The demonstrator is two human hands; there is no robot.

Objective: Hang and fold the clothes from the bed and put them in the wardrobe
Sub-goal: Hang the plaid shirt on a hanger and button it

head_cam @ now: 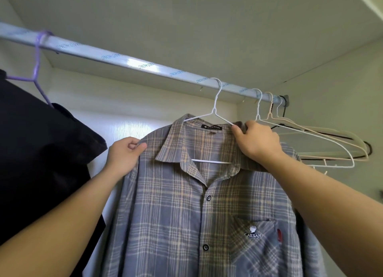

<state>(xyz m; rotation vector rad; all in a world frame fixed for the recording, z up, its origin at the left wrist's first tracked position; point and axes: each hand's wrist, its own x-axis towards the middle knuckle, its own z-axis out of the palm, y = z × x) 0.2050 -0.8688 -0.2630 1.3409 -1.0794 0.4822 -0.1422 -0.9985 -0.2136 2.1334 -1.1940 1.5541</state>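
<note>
Fingers (135,146) of left hand (122,157) pinch plaid shirt (165,214); right hand (257,141) grips its collar (176,150), perhaps the hanger (215,109).

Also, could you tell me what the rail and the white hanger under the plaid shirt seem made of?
Rail: likely metal tube, wrapped in glossy printed film that catches glare. White hanger: thin twisted wire, seemingly white-coated, matte.

The plaid shirt (176,225) runs off the bottom edge, hem and cuffs unseen. Its fabric covers the outer ends of the white hanger (214,111) and most fingers of the right hand (257,140). The left edge cuts the dark garment (41,152) and the rail (124,59).
</note>
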